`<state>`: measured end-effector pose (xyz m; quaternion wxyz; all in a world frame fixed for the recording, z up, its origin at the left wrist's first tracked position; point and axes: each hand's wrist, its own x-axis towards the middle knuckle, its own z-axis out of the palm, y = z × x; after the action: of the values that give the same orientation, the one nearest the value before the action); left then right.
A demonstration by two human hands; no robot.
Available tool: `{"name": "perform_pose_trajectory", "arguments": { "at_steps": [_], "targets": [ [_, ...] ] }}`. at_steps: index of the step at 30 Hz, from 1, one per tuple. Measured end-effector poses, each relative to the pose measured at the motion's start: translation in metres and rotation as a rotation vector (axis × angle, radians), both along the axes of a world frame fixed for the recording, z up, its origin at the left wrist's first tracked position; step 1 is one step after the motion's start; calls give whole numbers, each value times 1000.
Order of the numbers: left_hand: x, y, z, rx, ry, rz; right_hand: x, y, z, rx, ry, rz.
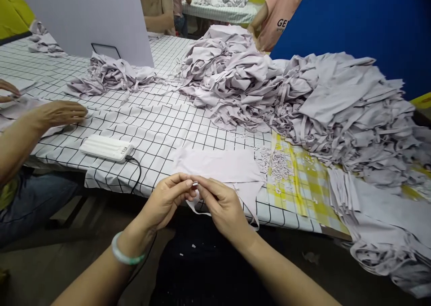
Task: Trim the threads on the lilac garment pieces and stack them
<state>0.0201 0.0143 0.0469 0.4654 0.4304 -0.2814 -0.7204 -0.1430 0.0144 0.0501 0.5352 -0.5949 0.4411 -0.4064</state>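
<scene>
My left hand [168,198] and my right hand [220,205] meet at the table's front edge, fingers pinched together around a small metal piece [194,184] and a thin strap [198,209] of a pale lilac garment [218,164]. That garment lies flat on the checked tablecloth [161,126] just beyond my fingers, its straps hanging over the edge. A green bangle [125,252] circles my left wrist.
A big heap of lilac garments [303,90] fills the right and back. Folded ones [380,216] lie at the right edge. Small cut scraps [278,162] are scattered on a yellow cloth. A white power bank [106,148] lies left. A co-worker's hands [57,113] rest at far left.
</scene>
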Motion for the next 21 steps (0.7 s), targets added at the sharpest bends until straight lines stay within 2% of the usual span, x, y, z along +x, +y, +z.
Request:
{"name": "perform_pose_trajectory", "arguments": {
  "at_steps": [3,6,10,12,14,17,21],
  "targets": [
    [-1,5,-5,90,28,-54,-3,9,-8,-35,78,-44],
    [2,12,-11,59,-85,-120,-6,15,-11,-32,133,-1],
    [6,20,-13,-139,-428,-172,-10,30,-17,81,191,61],
    [6,24,-11,-295,-625,-187,-13,38,-21,159,224,76],
    [4,25,-10,-471,-771,-254,-16,43,-25,191,245,74],
    [-1,20,-11,-649,-874,-293,-19,38,-28,231,204,53],
    [-7,3,-11,-685,-896,-273,-19,21,-25,374,78,-23]
  ]
}}
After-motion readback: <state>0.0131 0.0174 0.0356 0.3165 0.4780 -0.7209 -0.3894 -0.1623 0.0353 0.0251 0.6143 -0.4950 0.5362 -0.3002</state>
